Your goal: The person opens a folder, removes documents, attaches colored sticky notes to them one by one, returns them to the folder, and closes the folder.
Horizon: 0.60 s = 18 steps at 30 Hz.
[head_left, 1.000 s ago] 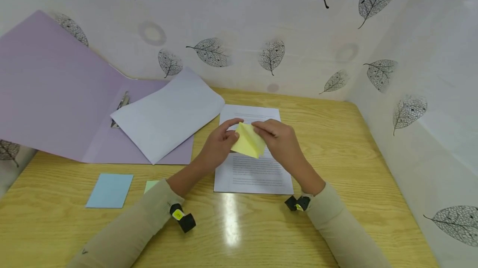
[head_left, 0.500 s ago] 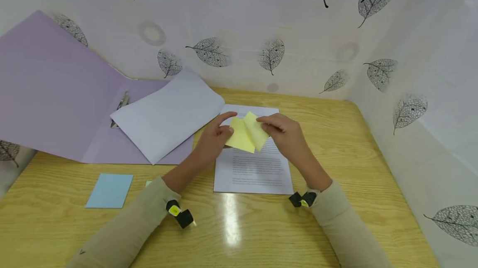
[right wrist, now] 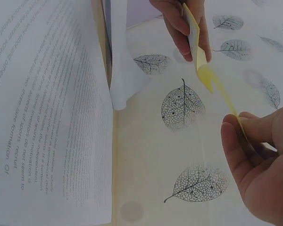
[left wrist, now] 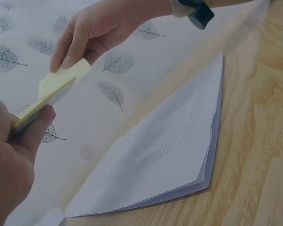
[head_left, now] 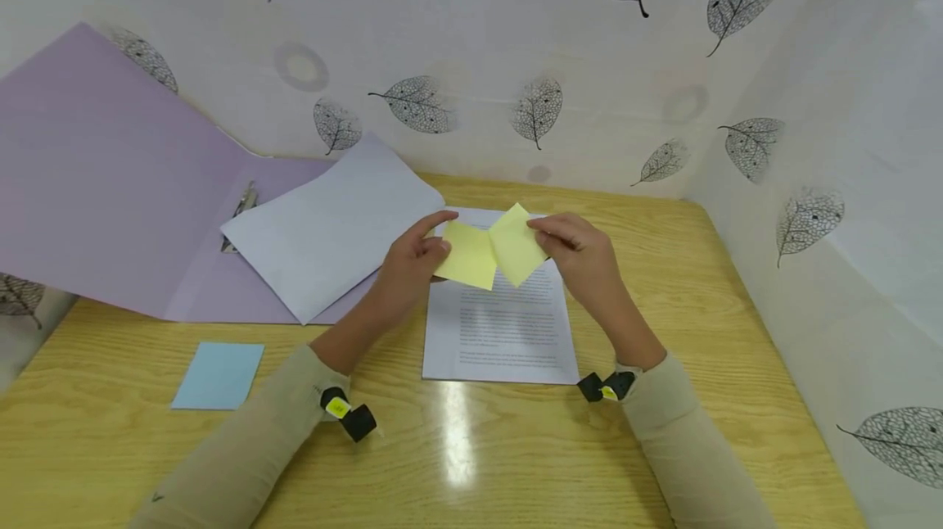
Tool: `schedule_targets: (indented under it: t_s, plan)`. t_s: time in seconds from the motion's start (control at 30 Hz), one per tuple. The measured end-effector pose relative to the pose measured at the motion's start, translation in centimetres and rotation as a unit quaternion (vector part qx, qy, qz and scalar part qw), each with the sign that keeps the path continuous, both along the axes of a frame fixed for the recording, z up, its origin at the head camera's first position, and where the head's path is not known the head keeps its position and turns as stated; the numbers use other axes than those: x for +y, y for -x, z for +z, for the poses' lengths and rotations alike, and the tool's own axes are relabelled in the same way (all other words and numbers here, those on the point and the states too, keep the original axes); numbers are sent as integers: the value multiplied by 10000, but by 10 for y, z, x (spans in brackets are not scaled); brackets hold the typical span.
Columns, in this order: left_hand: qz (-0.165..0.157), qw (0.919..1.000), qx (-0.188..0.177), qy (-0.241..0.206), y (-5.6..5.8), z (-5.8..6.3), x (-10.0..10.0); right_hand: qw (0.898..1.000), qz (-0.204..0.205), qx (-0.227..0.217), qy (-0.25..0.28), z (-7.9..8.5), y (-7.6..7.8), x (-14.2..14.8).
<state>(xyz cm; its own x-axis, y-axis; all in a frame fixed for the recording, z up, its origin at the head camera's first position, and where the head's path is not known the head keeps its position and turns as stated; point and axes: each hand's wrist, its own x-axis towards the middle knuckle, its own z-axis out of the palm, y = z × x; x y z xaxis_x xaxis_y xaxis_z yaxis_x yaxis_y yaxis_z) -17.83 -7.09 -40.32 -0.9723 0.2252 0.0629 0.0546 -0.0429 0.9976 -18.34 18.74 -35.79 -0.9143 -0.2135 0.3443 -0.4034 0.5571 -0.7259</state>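
My left hand (head_left: 403, 271) holds a pad of yellow sticky notes (head_left: 468, 257) between thumb and fingers, above the printed pages. With thumb and fingertips, my right hand (head_left: 585, 255) pinches the edge of a single yellow sticky note (head_left: 518, 247). In the right wrist view that note (right wrist: 221, 92) bends in a curve from the pad (right wrist: 192, 35) to my right hand (right wrist: 262, 155), and its far end still meets the pad. Beneath both hands lies a stack of printed pages (head_left: 508, 332), with text on the top sheet.
At the left a purple folder (head_left: 110, 177) stands open, with a metal clip (head_left: 245, 200) and loose white sheets (head_left: 339, 226) on it. A blue sticky-note pad (head_left: 218, 375) lies on the wooden table (head_left: 516, 455). Leaf-patterned covering (head_left: 471, 46) rises behind the table and at its right.
My right hand has moved right and slightly away, unfolding the top note from the pad. My left hand has shifted left with the pad, and its sleeve now covers the green paper.
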Motion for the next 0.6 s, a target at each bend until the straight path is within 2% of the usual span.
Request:
schedule_targets:
  t_s: [0.2, 0.33, 0.47, 0.6]
  plan:
    - [41, 9996, 269, 32, 2, 8, -16, 9993, -261, -8, 255, 0, 3, 4]
    - [189, 9984, 486, 207, -2, 13, -36, 9986, -323, 144, 402, 0, 4, 6]
    - [510, 9957, 594, 500, -18, 17, -69, 9972, -339, 44, 664, 2, 4, 10]
    - [1045, 9852, 570, 1229, -45, 21, -114, 9953, -414, -150, 867, 5, 3, 17]
